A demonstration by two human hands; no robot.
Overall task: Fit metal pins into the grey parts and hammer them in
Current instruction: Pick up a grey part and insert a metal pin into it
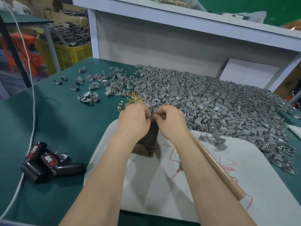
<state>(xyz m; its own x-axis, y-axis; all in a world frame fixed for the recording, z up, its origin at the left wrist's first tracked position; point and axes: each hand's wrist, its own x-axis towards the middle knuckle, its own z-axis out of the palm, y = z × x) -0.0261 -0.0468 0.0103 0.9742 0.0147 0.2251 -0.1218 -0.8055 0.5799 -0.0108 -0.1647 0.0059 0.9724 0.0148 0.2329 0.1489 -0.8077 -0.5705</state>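
Left hand (133,118) and right hand (171,119) meet over the dark block (150,137), each narrow grip pinching one grey part (151,109). Brass pins (132,99) lie just beyond. Green counter (65,121) spreads left, and the grey pile (211,101) crowds the right.

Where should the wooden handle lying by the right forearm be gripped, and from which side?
Probably grip the wooden handle on its bare shaft just above the white-wrapped end, right hand coming from above and the right. It lies flat on the white mat, its far end hidden under the forearm.
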